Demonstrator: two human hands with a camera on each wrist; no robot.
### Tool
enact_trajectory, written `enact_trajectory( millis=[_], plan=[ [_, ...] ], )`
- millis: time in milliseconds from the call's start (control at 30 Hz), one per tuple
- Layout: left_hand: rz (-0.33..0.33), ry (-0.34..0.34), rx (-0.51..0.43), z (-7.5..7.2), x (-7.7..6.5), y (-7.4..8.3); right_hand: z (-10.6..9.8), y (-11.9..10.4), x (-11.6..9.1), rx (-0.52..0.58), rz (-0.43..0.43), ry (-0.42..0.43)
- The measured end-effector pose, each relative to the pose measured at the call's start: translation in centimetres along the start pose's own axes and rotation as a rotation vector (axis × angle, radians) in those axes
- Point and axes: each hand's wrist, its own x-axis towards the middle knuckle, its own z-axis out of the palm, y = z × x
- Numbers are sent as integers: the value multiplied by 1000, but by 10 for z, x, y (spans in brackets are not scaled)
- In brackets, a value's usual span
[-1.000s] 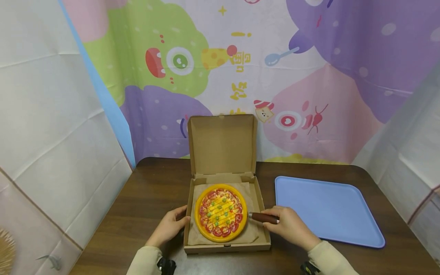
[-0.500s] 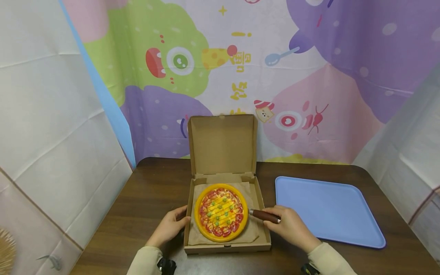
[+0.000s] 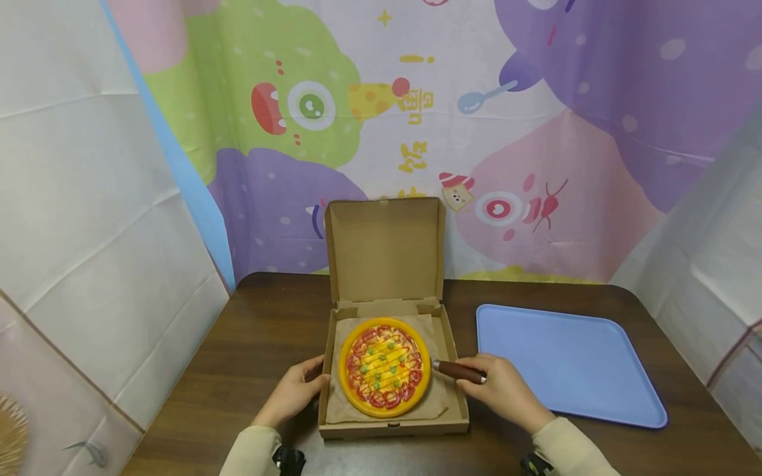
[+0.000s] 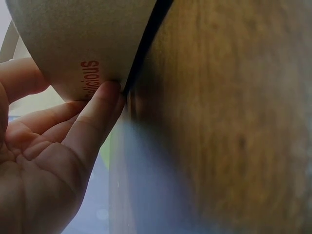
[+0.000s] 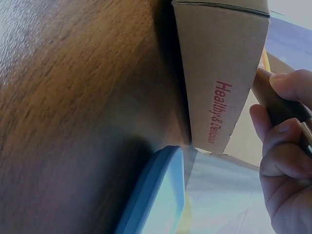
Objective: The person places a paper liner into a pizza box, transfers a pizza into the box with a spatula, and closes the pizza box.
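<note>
A round toy pizza (image 3: pixel 383 367) with a yellow rim lies on brown paper (image 3: pixel 437 400) in a cardboard pizza box (image 3: pixel 357 433), its lid (image 3: pixel 387 251) raised. My right hand (image 3: pixel 500 390) grips the brown wooden handle (image 3: pixel 463 372) of a utensil at the pizza's right edge. Its metal neck points toward the pizza; the working end is hidden. At the left wall, my left hand (image 3: pixel 294 390) holds the box. In the left wrist view, the thumb (image 4: pixel 24 78) meets the rim and a finger (image 4: pixel 97 109) presses the printed outer side.
A blue tray (image 3: pixel 565 363) lies right of the box on the dark wooden table (image 3: pixel 262 317). Behind the raised lid hangs a cartoon-printed curtain (image 3: pixel 393 119). White panels (image 3: pixel 107 198) stand at the left side.
The utensil's neck has swung slightly away from me, and its handle has shifted a little to the right. The pizza has moved slightly right. My left hand stays put on the box.
</note>
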Motion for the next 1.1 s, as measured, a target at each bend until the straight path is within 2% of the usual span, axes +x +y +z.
enact_trajectory(
  millis=[267,633,1100],
  plan=[
    [23,-9,7,-1,2,-2,-1,-1,5,26,58,17],
    [32,-33,-12,-2,1,-2,5,5,8,-4,78,50],
    [33,-30,-17,-2,0,-1,8,10,11,-43,86,96]
  ],
)
